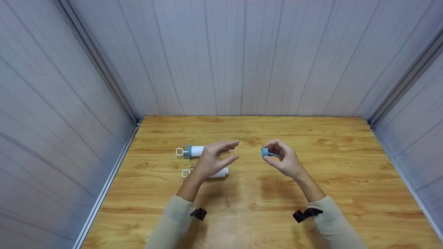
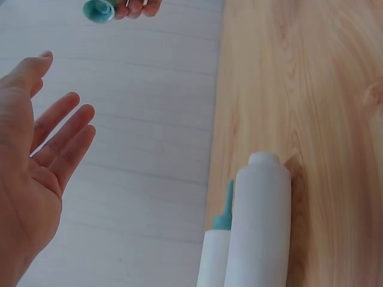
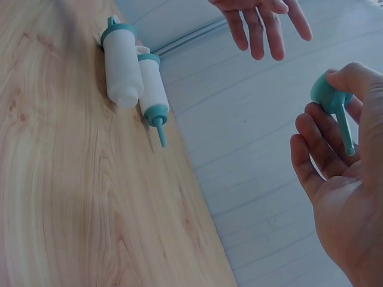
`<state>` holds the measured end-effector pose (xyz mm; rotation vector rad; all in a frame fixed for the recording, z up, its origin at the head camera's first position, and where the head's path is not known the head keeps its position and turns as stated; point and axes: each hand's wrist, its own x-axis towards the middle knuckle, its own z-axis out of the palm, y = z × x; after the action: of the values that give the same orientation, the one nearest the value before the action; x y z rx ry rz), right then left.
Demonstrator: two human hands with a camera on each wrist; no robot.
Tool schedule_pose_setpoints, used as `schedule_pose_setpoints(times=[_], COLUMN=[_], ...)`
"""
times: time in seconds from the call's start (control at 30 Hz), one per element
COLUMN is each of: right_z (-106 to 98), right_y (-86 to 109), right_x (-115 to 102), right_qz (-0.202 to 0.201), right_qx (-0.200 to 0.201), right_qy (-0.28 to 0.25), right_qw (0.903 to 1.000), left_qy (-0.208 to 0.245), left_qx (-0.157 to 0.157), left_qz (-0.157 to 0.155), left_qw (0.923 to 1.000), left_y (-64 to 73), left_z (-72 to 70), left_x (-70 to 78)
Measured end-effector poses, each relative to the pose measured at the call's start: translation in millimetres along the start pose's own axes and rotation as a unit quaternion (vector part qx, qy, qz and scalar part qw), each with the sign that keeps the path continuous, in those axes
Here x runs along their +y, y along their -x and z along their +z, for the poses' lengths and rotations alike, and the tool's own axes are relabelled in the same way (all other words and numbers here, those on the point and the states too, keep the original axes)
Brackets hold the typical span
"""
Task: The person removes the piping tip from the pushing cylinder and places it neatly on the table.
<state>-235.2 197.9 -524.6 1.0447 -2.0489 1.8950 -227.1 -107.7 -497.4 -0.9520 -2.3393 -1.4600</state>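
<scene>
My right hand (image 1: 286,160) pinches a teal nozzle cap (image 3: 325,94) by its wide round rim, between thumb and fingers. Its thin spout points back toward the palm, and the hollow end (image 2: 99,11) faces left. My left hand (image 1: 213,160) is raised with fingers extended and nothing in it, thumb apart from them. Below it, two white syringe-like tubes lie on the table, partly hidden by that hand in the head view. The far tube (image 3: 154,86) carries a teal nozzle (image 2: 223,221); the near tube (image 3: 122,66) ends in a bare white neck (image 2: 264,158).
Each tube has a white loop handle at its left end, such as the far handle (image 1: 179,151). The wooden table (image 1: 328,145) is bounded by pale panels at the back (image 1: 221,62) and both sides. Black straps (image 1: 199,213) sit at both wrists.
</scene>
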Motion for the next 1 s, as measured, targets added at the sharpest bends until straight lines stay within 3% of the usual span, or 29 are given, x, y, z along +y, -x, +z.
schedule_pose_setpoints(times=[0.27,0.5,1.0], right_z=[8,14,28], right_y=[-7.5,-9.6,-16.7], right_x=[-7,-10,-10], right_qz=[-0.006,-0.010,-0.030], right_qx=[-0.009,-0.009,-0.012], right_qy=[0.005,0.001,-0.035], right_qw=[0.9999,0.9999,0.9989], left_qy=[-0.007,-0.022,-0.001], left_qx=[0.010,0.023,0.047], left_qz=[0.018,0.058,0.105], left_qw=[0.9998,0.9978,0.9933], left_y=[-6.8,-10.7,-15.2], left_z=[8.7,13.5,25.3], left_x=[8.6,11.0,14.6])
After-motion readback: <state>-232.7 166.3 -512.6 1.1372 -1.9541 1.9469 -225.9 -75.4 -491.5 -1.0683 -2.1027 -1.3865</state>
